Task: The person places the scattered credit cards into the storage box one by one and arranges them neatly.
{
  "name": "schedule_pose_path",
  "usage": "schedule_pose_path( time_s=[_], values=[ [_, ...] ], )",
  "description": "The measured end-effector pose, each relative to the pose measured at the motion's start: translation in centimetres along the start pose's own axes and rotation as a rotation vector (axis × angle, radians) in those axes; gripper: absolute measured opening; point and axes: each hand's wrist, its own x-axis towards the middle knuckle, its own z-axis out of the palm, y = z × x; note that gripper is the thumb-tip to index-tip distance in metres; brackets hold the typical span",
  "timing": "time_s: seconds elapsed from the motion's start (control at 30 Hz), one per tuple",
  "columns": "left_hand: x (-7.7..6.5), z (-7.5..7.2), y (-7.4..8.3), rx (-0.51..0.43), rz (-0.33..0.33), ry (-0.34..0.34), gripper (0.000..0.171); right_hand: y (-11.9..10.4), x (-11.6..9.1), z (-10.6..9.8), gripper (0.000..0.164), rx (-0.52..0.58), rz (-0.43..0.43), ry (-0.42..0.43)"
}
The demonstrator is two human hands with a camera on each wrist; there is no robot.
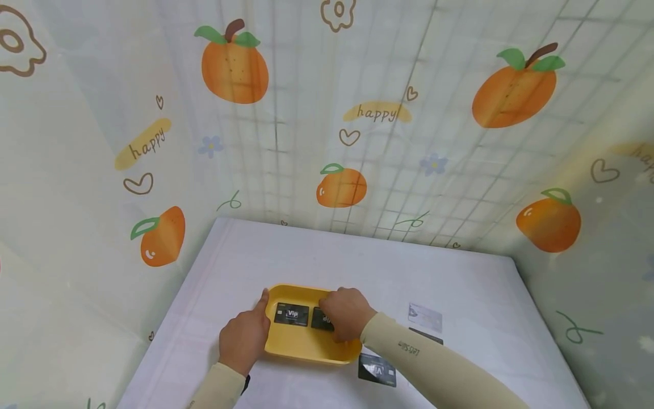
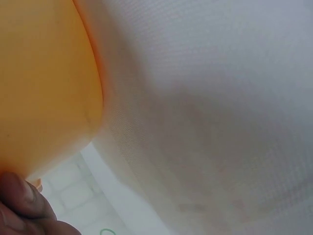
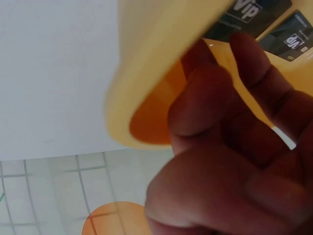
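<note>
My left hand [image 1: 245,338] holds the left end of a yellow plastic tray [image 1: 306,347], its thumb up along the rim. In the left wrist view, curled fingers [image 2: 22,198] rest against the tray's outer wall. My right hand [image 1: 348,312] reaches inside, pinching a black Vip card [image 1: 322,321] whose right end it hides. Fingertips show right at that card's edge [image 3: 247,17] in the right wrist view. A second black Vip card [image 1: 292,314] lies flat on the tray floor, to the left.
Right of the tray on the white table [image 1: 306,244] lie a black Vip card [image 1: 377,369], a pale card [image 1: 425,317] and a dark card [image 1: 429,336] partly covered by my right sleeve [image 1: 409,346]. Patterned curtain [image 1: 296,130] surrounds the table's back and sides.
</note>
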Motion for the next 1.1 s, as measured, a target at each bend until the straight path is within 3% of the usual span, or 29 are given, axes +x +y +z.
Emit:
schedule_pose_path(
  time_s=[0.27, 0.6, 0.7, 0.83, 0.97, 1.1],
  values=[
    [-0.1, -0.5, 0.5, 0.0, -0.005, -0.04, 0.062, 0.0, -0.3, 0.1, 0.048, 0.038, 0.028, -0.027],
    [0.0, -0.3, 0.6, -0.006, 0.008, -0.011, 0.061, 0.6, -1.5, -0.2, 0.051, 0.058, 0.039, 0.006],
    [-0.1, -0.4, 0.6, -0.014, 0.008, -0.001, 0.06, 1.2, -2.4, -0.5, 0.05, 0.074, 0.026, 0.062],
    [-0.1, -0.3, 0.4, -0.005, 0.003, 0.001, 0.06, 2.4, -4.4, -1.3, 0.052, 0.134, 0.044, 0.197],
    [0.0, -0.2, 0.3, 0.011, 0.009, -0.013, 0.061, 3.8, -6.9, -1.6, 0.054, 0.172, 0.12, 0.32],
    [0.0, -0.4, 0.2, -0.005, 0.006, -0.026, 0.061, 5.1, -9.1, -0.6, 0.051, 0.196, 0.222, 0.384]
  ],
)
